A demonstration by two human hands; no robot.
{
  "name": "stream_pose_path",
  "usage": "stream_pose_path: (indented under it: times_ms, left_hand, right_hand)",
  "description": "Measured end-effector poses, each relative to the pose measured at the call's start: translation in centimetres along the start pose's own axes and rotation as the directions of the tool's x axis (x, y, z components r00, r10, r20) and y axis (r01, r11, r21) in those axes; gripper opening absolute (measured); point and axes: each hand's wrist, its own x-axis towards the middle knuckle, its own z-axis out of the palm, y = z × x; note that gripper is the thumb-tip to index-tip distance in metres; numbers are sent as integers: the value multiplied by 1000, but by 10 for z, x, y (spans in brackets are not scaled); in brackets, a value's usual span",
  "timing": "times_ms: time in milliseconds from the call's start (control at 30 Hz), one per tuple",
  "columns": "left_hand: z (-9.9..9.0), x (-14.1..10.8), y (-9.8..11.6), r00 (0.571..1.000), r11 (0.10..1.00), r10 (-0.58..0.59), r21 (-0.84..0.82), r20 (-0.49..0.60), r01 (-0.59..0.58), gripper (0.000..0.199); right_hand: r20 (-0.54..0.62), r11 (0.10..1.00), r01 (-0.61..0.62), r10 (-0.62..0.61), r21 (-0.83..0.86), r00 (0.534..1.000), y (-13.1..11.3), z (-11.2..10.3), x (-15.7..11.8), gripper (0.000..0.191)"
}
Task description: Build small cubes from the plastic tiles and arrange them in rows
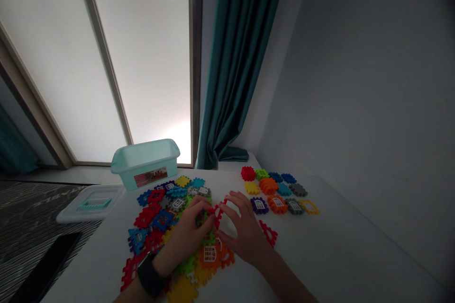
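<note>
Both hands meet over the right side of a loose heap of plastic interlocking building tiles. My left hand [190, 227], with a dark watch on its wrist, pinches the left end of a red building tile [219, 213]. The fingers of my right hand [243, 229] close on the same tile from the right. Under and left of my hands lie tiles in several colours, among them a red tile [147, 216], a blue tile [162, 220] and an orange window tile [209, 254]. Another red tile [268, 234] lies right of my right hand, partly hidden by it.
Sorted small stacks, such as an orange stack [268, 186], stand in rows at the back right of the white table [341, 246]. A mint plastic bin [151, 170] is at the back left, with its clear lid [90, 202] beside it. A teal curtain [238, 66] hangs behind.
</note>
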Motion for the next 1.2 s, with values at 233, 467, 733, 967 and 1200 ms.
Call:
stream_pose_path:
  times_ms: [233,467,733,967,1200]
  left_hand:
    - [-1,-6,-9,958,890,285,375,-11,-260,12]
    - [-2,-4,-15,927,839,374,423,7,-342,9]
    - [-2,-2,-7,968,966,226,154,-108,-208,11]
    - [-4,2,-8,992,999,14,-27,-128,-18,15]
    - [1,-2,-11,997,998,34,57,-75,-30,16]
  right_hand:
    - [-58,997,-73,72,-21,996,7,0,-2,23]
    - [-88,996,-88,90,34,992,8,5,-3,10]
    - [-65,968,-205,216,147,974,6,10,-4,6]
    - [8,932,-270,276,242,961,2,7,-2,24]
    - [20,940,-230,233,251,972,7,7,-4,12]
